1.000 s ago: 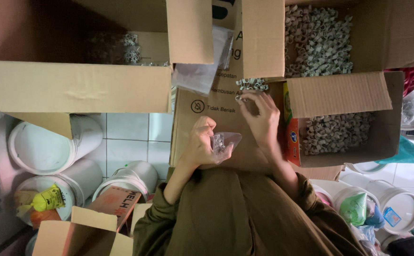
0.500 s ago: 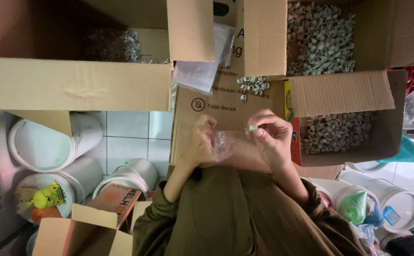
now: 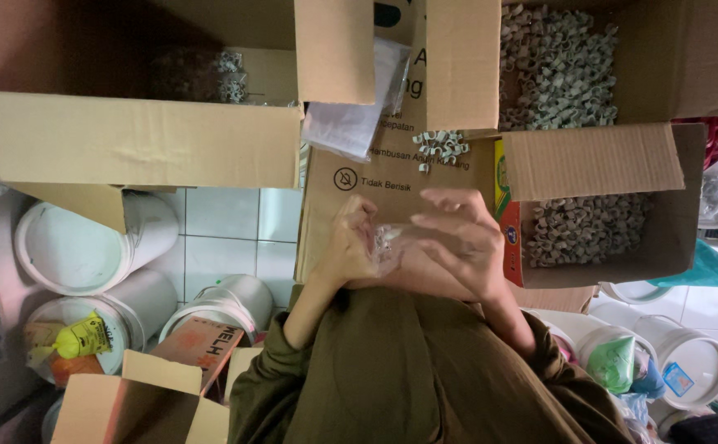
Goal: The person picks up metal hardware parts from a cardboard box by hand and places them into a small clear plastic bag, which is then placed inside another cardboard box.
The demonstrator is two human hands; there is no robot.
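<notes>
Both hands have drawn together at the centre of the frame since a second ago, when the right hand (image 3: 457, 242) was stretched up toward the small heap of pale clips (image 3: 439, 146) on the flat cardboard sheet (image 3: 350, 222). Now that hand is back down, fingers curled over the mouth of a small clear plastic bag (image 3: 396, 242) — half a second ago it was pinching one clip just above the bag. The left hand (image 3: 350, 247) is clenched on the bag's other side, much as before. The bag sits between the two hands, above the olive-sleeved lap. The heap looks unchanged, just above the hands. At upper right an open carton (image 3: 671, 205) is full of the same clips; another carton (image 3: 137, 140) fills the upper left, with white buckets (image 3: 79, 247) below it on the tiled floor.
</notes>
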